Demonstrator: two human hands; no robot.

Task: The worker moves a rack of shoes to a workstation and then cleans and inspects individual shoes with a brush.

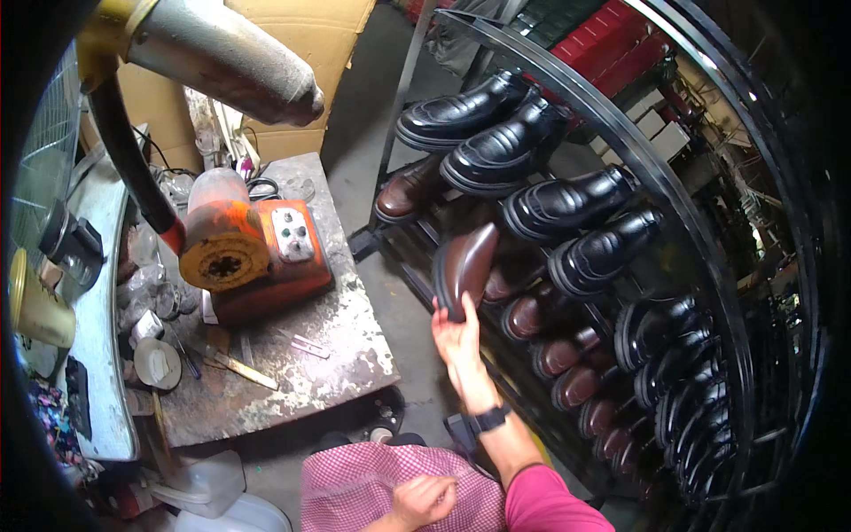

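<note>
My right hand [456, 332] is stretched out toward the shoe rack, its fingers gripping the lower end of a brown leather shoe [467, 266]. That shoe is tilted, with its other end pointing up and right, beside the brown shoes on the rack. My left hand [424, 501] is curled into a loose fist in front of the pink checked apron [355, 483]; nothing shows in it. Black shoes [505, 146] stand on the upper tier of the rack, and a row of brown shoes [558, 355] sits on the tier below.
The black metal rack [612, 115] runs along my right side. On my left stands a worn workbench [328, 372] with an orange machine [270, 257], a knife-like tool [239, 368] and a small round dish [158, 363]. A grey cylindrical lamp or blower [230, 58] hangs above. Plastic tubs [235, 514] lie low at left.
</note>
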